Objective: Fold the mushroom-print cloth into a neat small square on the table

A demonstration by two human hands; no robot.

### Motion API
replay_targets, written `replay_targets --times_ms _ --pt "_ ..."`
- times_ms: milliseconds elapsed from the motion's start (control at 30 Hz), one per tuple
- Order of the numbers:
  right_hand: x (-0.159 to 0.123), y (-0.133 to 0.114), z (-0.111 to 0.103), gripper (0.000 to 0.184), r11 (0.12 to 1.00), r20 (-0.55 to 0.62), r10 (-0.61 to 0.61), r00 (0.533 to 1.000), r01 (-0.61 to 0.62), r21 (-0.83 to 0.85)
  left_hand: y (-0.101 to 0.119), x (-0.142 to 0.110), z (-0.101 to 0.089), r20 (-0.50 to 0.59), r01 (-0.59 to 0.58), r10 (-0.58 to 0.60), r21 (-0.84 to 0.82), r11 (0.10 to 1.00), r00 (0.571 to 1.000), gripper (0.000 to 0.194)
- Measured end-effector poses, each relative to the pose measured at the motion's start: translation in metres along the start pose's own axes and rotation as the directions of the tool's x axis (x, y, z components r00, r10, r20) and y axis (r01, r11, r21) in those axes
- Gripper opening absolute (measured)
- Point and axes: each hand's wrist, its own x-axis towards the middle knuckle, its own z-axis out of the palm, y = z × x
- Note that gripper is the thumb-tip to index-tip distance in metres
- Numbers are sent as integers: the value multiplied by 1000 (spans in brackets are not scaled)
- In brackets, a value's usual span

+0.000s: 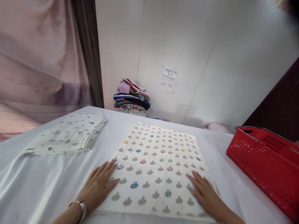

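A white cloth (161, 174) printed with grey and coloured mushroom-like shapes lies folded into a flat rectangle in front of me. My left hand (99, 183) rests flat on its left edge, fingers stretched forward, with a silver bracelet on the wrist. On the opposite edge lies my right hand (205, 193), palm down, its fingers spread over the fabric. Neither hand grasps anything. To the left sits a second folded white cloth (67, 133) with a grey print, apart from both hands.
A white sheet (56, 177) covers the table. At the right stands a red plastic basket (266, 168) with a metal handle. A pile of folded fabrics (132, 96) rises behind the table's far edge, against a wall (173, 37) bearing paper notes. A pink curtain (42, 62) hangs at the left.
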Motion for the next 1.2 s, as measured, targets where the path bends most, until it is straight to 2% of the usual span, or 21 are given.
replay_targets --times_ms 67,167,267,400,500,600,667,767,867,933,1100,1200 --pt "-29 3 7 52 999 -44 14 999 -15 -30 2 1 -3 12 12 -12 -9 1000 1000 62" --pt "-49 4 16 49 998 -145 3 989 -11 -56 6 1 -8 8 20 -20 -39 999 1000 62" --pt "-51 1 18 47 998 -193 -7 981 -4 -57 9 2 -10 6 21 -21 -74 997 1000 61" --pt "-54 -6 18 49 998 -194 -15 981 4 -60 8 -1 -14 -71 29 -38 -133 991 997 52" --pt "-61 -10 19 48 997 -167 -43 985 32 -68 7 -11 -22 -100 66 -85 -176 982 991 46" --pt "-66 -18 16 49 999 -162 -16 987 7 -54 11 -26 -30 -96 91 -108 -169 981 990 48" --pt "-66 -29 12 50 999 -169 -20 985 14 -38 20 -37 -32 -143 45 -65 -139 989 988 48" --pt "-63 -54 6 48 992 -190 -125 974 125 -9 45 -51 -31 -228 -150 122 -113 982 966 43" --pt "-58 -82 3 41 954 -200 -289 936 298 17 75 -59 -26 -227 -358 325 -122 926 918 34" --pt "-54 -98 3 38 926 -195 -368 909 378 11 93 -61 -22 -202 -434 404 -137 890 892 29" --pt "-43 -118 5 33 922 -211 -380 901 386 -14 116 -51 -13 -124 -441 425 -151 885 896 22" --pt "-37 -121 8 29 901 -280 -424 861 434 -31 120 -44 -10 -112 -436 424 -127 891 899 20"
